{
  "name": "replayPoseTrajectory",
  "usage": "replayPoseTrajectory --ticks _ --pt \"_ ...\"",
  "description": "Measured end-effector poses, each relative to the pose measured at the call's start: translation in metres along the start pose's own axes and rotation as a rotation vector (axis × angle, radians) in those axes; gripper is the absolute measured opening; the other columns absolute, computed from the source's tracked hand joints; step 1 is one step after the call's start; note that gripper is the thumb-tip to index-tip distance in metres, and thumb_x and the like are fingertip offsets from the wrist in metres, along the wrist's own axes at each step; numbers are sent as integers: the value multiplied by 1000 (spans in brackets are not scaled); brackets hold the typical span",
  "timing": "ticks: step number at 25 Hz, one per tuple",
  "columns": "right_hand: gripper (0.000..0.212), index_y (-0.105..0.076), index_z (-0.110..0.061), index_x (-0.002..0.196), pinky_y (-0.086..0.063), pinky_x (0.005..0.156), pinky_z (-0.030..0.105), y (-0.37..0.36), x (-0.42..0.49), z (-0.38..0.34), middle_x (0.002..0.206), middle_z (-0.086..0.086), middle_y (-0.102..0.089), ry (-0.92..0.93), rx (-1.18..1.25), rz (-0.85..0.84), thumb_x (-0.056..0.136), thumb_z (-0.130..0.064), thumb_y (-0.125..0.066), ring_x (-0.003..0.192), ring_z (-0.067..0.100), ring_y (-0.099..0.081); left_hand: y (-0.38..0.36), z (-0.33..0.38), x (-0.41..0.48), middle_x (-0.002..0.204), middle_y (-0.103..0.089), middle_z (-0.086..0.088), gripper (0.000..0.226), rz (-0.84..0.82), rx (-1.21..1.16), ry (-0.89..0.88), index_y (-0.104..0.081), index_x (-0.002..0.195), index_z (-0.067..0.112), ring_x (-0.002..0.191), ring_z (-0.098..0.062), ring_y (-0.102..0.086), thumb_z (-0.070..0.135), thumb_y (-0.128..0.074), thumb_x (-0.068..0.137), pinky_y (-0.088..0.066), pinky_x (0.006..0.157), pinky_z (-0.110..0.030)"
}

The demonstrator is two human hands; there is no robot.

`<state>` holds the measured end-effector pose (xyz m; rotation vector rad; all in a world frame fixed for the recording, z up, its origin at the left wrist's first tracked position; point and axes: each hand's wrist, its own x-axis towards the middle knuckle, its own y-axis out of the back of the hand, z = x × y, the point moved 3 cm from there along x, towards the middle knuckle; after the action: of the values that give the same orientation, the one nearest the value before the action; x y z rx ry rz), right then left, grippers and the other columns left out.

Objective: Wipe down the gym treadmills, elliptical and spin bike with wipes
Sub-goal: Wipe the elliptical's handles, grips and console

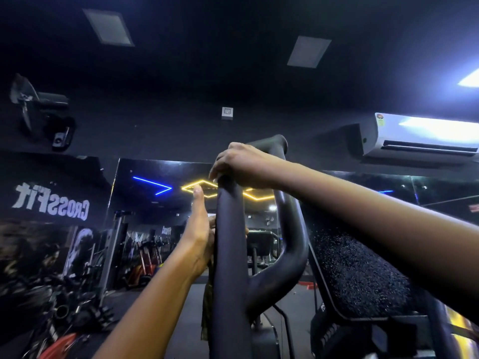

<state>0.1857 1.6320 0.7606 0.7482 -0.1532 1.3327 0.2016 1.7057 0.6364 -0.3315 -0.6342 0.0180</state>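
- Gripping the upper end of the elliptical handle (230, 255) with the right hand (241, 164), fingers curled over the dark tube.
- Lower on the same tube, holding a dark wipe (207, 307) against its left side with the left hand (201, 229): thumb straight up along the tube, fingers wrapped round the back, one fingertip just showing at the far edge.
- Wipe pinned between palm and tube, loose end hanging straight down beside the tube.
- Just right of the handle, branching from it low down, a second curved bar (290, 242), matt black like the first.
- Further right, under the right forearm, a tilted speckled panel (357, 275), black with fine pale flecks all over.
- Beyond the machine, a wall mirror (155, 203) reflecting a blue neon line (153, 185) and a yellow neon hexagon (199, 186), with blurred gym equipment lower in the reflection.
- To the left, white CrossFit lettering (51, 203), reading backwards.
- Low left, a red weight plate (59, 345) among dark gear on the floor (191, 320).
- High left, a wall fan (39, 110).
- High right, a white air conditioner (420, 136), brightly lit.
- Overhead, a black ceiling with two pale square ceiling panels (107, 27).
- Dim room overall, strongest light at the upper right corner.
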Motion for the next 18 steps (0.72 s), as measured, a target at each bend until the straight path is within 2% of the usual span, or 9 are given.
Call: replayPoseTrajectory --ticks 3,5,6,9,12,14,16,18 --pt "34 -64 -20 116 -30 88 19 -4 -21 -20 120 -6 -62 73 42 59 87 -6 -53 103 7 -58 2 0 -2 79 -67 -26 60 -6 -13 -8 -57 78 16 83 -38 -63 63 -24 94 -48 79 -46" --pt "38 -68 -19 111 -24 76 14 -11 -42 -30 114 -4 -65 55 170 175 82 3 -56 77 2 -49 0 -1 -6 90 -67 -26 64 -12 -32 1 -64 84 15 87 -36 -63 64 -23 93 -50 78 -41" --pt "40 -70 -19 107 -22 71 14 -15 -53 -34 108 -2 -68 43 259 239 78 7 -59 72 5 -43 -1 -4 -7 93 -68 -25 68 -19 -23 -1 -67 89 13 84 -33 -64 65 -22 92 -51 73 -38" --pt "40 -72 -18 104 -29 70 17 -16 -76 -27 100 1 -70 -95 490 395 76 7 -59 81 18 -54 -4 -11 -12 83 -70 -16 66 -45 41 -35 -66 95 16 62 -20 -67 63 -20 93 -51 54 -29" --pt "35 -69 -17 111 -40 86 22 -5 -72 20 110 1 -68 -499 571 628 84 0 -55 104 19 -59 -6 -11 -20 73 -68 -14 55 -52 123 -32 -60 96 24 50 -18 -62 64 -23 93 -47 49 -28" --pt "33 -66 -17 116 -38 93 24 -9 -58 40 118 1 -65 -656 525 577 88 -4 -52 112 18 -56 -6 -12 -20 64 -66 -13 65 -65 133 -7 -62 107 14 46 -18 -60 67 -27 91 -46 44 -26" --pt "34 -63 -15 121 -37 96 26 -26 -45 33 120 6 -63 -664 534 464 89 -8 -53 114 21 -55 -7 -13 -18 62 -64 -11 73 -79 149 -41 -54 128 11 43 -16 -59 69 -32 87 -45 40 -24" --pt "36 -61 -17 124 -39 94 32 -40 -44 14 115 8 -64 -647 577 442 89 -10 -54 109 25 -56 -8 -11 -16 85 -65 -15 80 -95 166 -118 -39 143 24 43 -13 -57 69 -38 78 -44 40 -23"
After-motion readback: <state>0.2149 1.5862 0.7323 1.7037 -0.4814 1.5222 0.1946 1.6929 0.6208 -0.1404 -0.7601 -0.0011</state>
